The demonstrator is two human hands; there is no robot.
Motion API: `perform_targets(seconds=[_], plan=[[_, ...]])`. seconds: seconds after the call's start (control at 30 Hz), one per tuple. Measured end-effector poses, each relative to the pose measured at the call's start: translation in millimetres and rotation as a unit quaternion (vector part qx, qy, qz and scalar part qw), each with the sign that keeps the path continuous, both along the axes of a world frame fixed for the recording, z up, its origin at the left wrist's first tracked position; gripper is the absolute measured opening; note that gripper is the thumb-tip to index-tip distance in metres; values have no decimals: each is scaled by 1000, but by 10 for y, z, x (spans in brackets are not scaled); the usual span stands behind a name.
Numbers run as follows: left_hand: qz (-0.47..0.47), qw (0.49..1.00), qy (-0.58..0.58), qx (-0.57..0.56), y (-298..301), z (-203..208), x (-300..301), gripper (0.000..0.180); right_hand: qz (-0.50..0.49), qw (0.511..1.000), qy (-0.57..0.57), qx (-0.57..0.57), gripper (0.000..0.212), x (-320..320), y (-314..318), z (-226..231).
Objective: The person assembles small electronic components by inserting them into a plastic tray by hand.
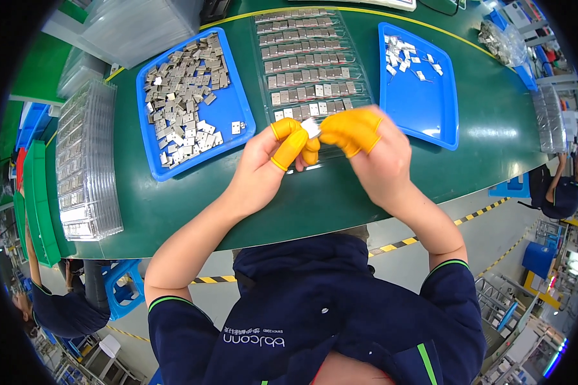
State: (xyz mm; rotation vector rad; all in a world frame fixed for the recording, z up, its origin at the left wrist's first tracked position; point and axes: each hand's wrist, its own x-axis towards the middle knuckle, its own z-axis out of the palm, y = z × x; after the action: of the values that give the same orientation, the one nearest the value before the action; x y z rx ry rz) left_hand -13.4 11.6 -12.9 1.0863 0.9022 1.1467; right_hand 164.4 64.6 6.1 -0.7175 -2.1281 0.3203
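Note:
My left hand (273,160) and my right hand (372,151) meet above the green table, fingertips in yellow finger cots. Together they pinch one small silvery metal plate (311,127) between them. Just behind the hands lies a clear plastic tray (308,61) with rows of the same plates set in its pockets. A blue tray (234,106) to the left holds a heap of loose metal plates (181,96). Another blue tray (430,109) to the right holds only several plates (406,56) at its far end.
A tall stack of clear pocket trays (87,163) stands at the table's left end, with clear bins (135,29) behind it. A clear bag of parts (498,42) lies far right. Other people (562,186) work at the right and lower left (51,308). Green table edge (302,224) runs before me.

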Motion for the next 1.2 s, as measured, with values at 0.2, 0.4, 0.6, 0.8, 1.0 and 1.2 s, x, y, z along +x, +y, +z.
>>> perform_targets(seconds=[0.2,0.4,0.6,0.8,1.0,1.2], plan=[[-65,987,142,30,5,-22,8,31,-165,979,-119,-2,14,276,349,-55],[-74,984,161,18,7,-5,-5,30,-201,964,-175,6,12,357,312,-121],[-75,983,166,10,-2,15,-4,29,-189,959,-206,33,15,349,310,-150],[-79,983,167,12,7,15,1,29,-182,955,-233,37,17,385,329,-184],[-65,985,157,36,9,51,-52,26,-207,969,-131,26,12,505,482,-67],[224,877,390,171,189,251,-403,17,-308,928,-140,-155,18,767,983,-67]])
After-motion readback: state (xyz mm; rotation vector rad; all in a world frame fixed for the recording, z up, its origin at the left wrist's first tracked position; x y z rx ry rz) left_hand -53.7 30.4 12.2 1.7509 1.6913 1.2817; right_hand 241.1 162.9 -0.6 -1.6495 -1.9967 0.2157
